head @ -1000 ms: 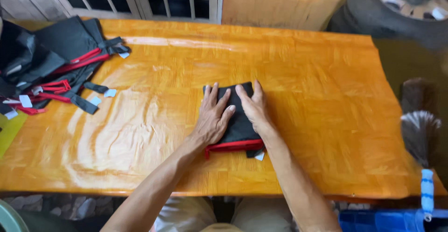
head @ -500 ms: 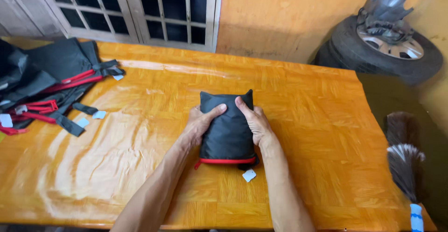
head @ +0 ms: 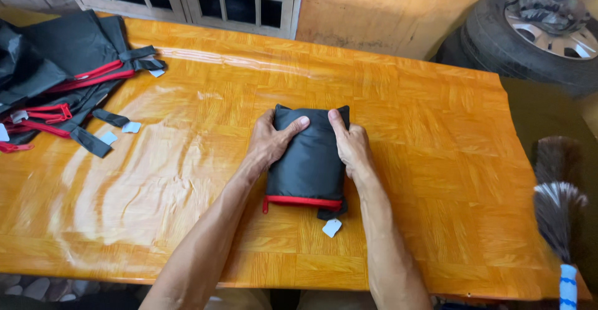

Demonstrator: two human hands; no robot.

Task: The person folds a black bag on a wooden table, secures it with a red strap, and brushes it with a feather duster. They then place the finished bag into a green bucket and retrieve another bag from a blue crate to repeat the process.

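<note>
Both hands' fingers point(head: 293, 126) clasp the folded black bag point(head: 309, 160).

We see two bare forearms running up from the bottom edge, with no sleeves, cuffs or gloves on them as far as they show. Our left hand point(head: 269, 143) and right hand point(head: 353, 148) carry no rings, and neither wrist wears a watch or band. The arms are lean, with fine hair along them. The fingernails are short and plain, without polish. Nothing of our clothing can be made out.
</note>
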